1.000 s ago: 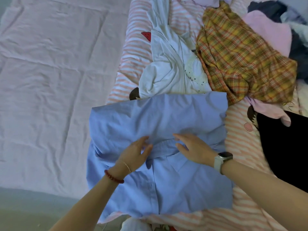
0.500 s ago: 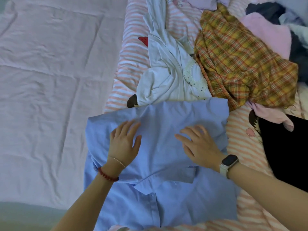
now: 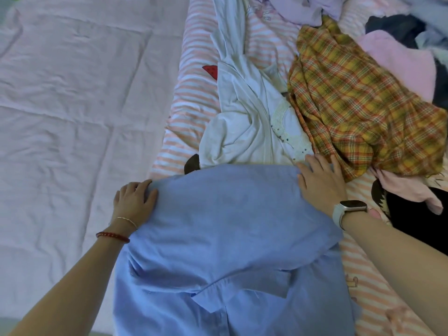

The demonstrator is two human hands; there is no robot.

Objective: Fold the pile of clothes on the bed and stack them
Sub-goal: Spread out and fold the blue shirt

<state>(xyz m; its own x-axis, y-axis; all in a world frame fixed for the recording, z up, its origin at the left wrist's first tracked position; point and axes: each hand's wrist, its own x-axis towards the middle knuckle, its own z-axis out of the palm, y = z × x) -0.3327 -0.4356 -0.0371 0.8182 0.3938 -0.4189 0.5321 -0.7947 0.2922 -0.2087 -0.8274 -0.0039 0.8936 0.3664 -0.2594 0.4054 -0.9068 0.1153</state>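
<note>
Right now the blue shirt (image 3: 230, 238) lies spread in front of me on the bed, its far part folded back over the rest so that the collar points and the button strip show near my body. My left hand (image 3: 134, 202) rests on the shirt's far left corner, at the fold, with the fingers (image 3: 143, 187) loosely bent over the edge of the cloth; I cannot tell whether they pinch it or merely press it down. My right hand (image 3: 320, 183) lies flat on the shirt's far right corner, fingers straight and slightly spread, their tips reaching just past the shirt's edge toward the white top (image 3: 242, 124). They hold nothing, only press. A red bead bracelet (image 3: 112, 236) and a thin gold chain sit on my left wrist, a watch (image 3: 349, 209) with a pale strap on my right. Beyond the shirt, touching its far edge, the white top lies crumpled on the pink striped blanket (image 3: 194, 93). To the right of that top, the yellow plaid shirt (image 3: 358, 112) is heaped, its lower edge just beside my right hand. Farther right of the plaid shirt lies a fuzzy pink garment (image 3: 402, 59), and to the right of the blue shirt a black garment (image 3: 417, 219). Left of the blue shirt stretches the plain pink bedsheet (image 3: 72, 105), creased.
</note>
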